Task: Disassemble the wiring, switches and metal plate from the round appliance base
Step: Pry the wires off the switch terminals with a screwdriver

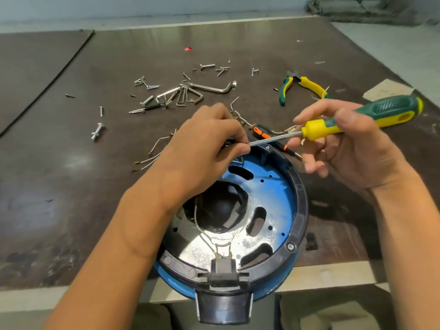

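- Head view: the round appliance base (296, 210) sits at the near edge of the dark bench (71, 175). It lies open side up, and its near part hangs over the edge toward the person.
- Inside its black rim the floor is blue on the right. A shiny metal plate (214, 250) with slots and a large round centre hole covers the near part.
- A black connector block (222, 266) sits at the near rim. Thin wires (196, 220) loop from it toward the centre hole.
- The left hand (204, 144) reaches over the far side of the base. Its fingers (235, 148) are curled, pinching the tip end of a screwdriver's steel shaft just above the far rim.
- The right hand (345, 148) holds the same green-and-yellow screwdriver (357, 117). Thumb and forefinger grip the handle by its yellow collar, and the other fingers are loosely bent beneath. The tool lies almost level, with the handle out to the right.
- A small orange-and-black screwdriver (264, 134) lies just beyond the base, under the larger tool's shaft.
- Loose wire pieces (154, 148) lie left of the left hand.
- Farther back are a hex key set (190, 94), scattered screws (147, 84), a bolt (97, 132) and green-and-yellow pliers (302, 86).
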`<state>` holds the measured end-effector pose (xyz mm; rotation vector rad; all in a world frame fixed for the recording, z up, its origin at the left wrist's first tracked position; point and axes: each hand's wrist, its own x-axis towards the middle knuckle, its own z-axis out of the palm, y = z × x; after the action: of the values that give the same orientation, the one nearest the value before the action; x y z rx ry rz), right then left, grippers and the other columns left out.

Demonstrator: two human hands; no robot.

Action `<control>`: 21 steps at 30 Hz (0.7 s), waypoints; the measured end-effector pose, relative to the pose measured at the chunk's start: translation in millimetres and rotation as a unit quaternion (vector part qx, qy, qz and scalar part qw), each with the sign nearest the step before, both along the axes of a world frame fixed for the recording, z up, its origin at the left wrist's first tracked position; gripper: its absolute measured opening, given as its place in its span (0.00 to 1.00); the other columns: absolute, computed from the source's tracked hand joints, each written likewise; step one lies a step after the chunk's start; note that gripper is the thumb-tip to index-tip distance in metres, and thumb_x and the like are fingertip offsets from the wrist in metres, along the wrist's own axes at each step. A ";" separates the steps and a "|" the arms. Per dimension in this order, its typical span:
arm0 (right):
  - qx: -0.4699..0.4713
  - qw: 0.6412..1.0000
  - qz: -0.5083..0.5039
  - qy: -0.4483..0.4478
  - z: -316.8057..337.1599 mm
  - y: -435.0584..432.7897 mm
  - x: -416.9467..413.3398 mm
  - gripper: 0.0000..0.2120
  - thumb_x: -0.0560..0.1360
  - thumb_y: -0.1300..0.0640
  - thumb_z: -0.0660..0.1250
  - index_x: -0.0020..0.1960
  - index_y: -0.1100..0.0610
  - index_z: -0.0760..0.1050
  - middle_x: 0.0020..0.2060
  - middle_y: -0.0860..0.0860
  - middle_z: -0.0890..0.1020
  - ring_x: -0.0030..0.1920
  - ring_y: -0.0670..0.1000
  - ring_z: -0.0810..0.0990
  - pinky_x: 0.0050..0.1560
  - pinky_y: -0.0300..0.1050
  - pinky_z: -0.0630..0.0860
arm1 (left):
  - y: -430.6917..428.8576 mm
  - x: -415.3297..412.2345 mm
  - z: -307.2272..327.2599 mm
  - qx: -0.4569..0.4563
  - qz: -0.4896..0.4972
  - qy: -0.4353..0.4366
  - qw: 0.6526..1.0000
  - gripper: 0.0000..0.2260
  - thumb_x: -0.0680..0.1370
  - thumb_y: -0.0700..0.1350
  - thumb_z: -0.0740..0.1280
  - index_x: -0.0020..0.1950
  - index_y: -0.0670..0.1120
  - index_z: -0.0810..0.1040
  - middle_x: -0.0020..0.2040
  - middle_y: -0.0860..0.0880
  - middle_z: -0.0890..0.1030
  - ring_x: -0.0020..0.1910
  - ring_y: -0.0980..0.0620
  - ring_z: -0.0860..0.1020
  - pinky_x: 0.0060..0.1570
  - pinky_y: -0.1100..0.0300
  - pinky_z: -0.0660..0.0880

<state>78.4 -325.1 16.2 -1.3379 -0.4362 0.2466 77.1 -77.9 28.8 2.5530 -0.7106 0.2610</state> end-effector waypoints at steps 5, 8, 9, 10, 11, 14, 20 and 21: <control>-0.052 0.992 -0.104 -0.055 -8.3 -2.6 -1.5 0.13 0.74 0.50 0.66 0.45 0.56 0.86 0.34 0.61 0.85 0.28 0.59 0.84 0.26 0.42 0.77 | 3.3 1.0 -5.3 0.007 0.017 0.056 0.998 0.05 0.74 0.52 0.74 0.47 0.53 0.84 0.64 0.52 0.70 0.66 0.54 0.69 0.62 0.55 0.69; -0.083 0.979 -0.166 -0.079 -10.1 0.4 -2.6 0.13 0.75 0.48 0.68 0.43 0.55 0.86 0.31 0.61 0.84 0.25 0.60 0.81 0.28 0.44 0.77 | 6.0 1.5 -6.6 0.043 0.037 0.105 0.993 0.04 0.73 0.53 0.74 0.46 0.56 0.83 0.70 0.50 0.68 0.69 0.53 0.67 0.66 0.53 0.67; -0.087 0.977 -0.170 -0.090 -10.2 2.0 -3.1 0.13 0.76 0.48 0.68 0.43 0.55 0.86 0.32 0.61 0.84 0.25 0.61 0.81 0.28 0.45 0.77 | 5.7 1.2 -6.9 0.055 0.040 0.113 0.991 0.04 0.73 0.54 0.74 0.46 0.57 0.83 0.70 0.50 0.68 0.70 0.52 0.68 0.66 0.52 0.67; -0.092 0.976 -0.170 -0.099 -9.8 4.1 -4.0 0.13 0.77 0.49 0.67 0.44 0.55 0.86 0.32 0.60 0.84 0.25 0.61 0.80 0.28 0.46 0.77 | 5.0 1.4 -7.6 0.065 0.042 0.115 0.990 0.04 0.74 0.54 0.73 0.46 0.57 0.83 0.71 0.50 0.68 0.69 0.52 0.68 0.65 0.53 0.67; -0.096 0.975 -0.171 -0.106 -9.5 5.8 -4.5 0.13 0.77 0.49 0.67 0.44 0.55 0.86 0.32 0.60 0.84 0.25 0.61 0.80 0.28 0.47 0.77 | 4.4 1.9 -8.4 0.068 0.043 0.108 0.991 0.03 0.74 0.53 0.73 0.47 0.57 0.83 0.70 0.51 0.69 0.68 0.52 0.70 0.63 0.55 0.67; -0.098 0.971 -0.188 -0.114 -8.2 9.0 -4.7 0.13 0.77 0.48 0.66 0.44 0.54 0.86 0.31 0.59 0.84 0.24 0.60 0.79 0.28 0.50 0.76 | 5.2 3.9 -9.6 0.056 0.040 0.081 0.994 0.03 0.75 0.51 0.72 0.48 0.55 0.84 0.65 0.53 0.73 0.62 0.52 0.74 0.56 0.60 0.67; -0.092 0.962 -0.225 -0.126 -6.0 9.4 -5.9 0.10 0.76 0.48 0.70 0.40 0.51 0.85 0.29 0.56 0.82 0.24 0.60 0.78 0.26 0.54 0.73 | 6.8 4.9 -11.8 0.088 0.020 0.077 0.993 0.09 0.77 0.54 0.69 0.57 0.58 0.83 0.69 0.52 0.71 0.66 0.51 0.71 0.66 0.51 0.68; -0.098 0.961 -0.227 -0.127 -6.5 9.8 -6.1 0.10 0.75 0.48 0.71 0.39 0.51 0.84 0.29 0.55 0.82 0.23 0.58 0.78 0.26 0.55 0.73 | 6.9 5.2 -12.6 0.101 0.019 0.078 0.992 0.10 0.77 0.55 0.69 0.58 0.59 0.82 0.70 0.52 0.70 0.67 0.51 0.70 0.68 0.50 0.66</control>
<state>72.3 -315.3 9.6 -1.6327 -0.3113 -0.2732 82.2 -71.0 16.1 2.7429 -0.6583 0.0001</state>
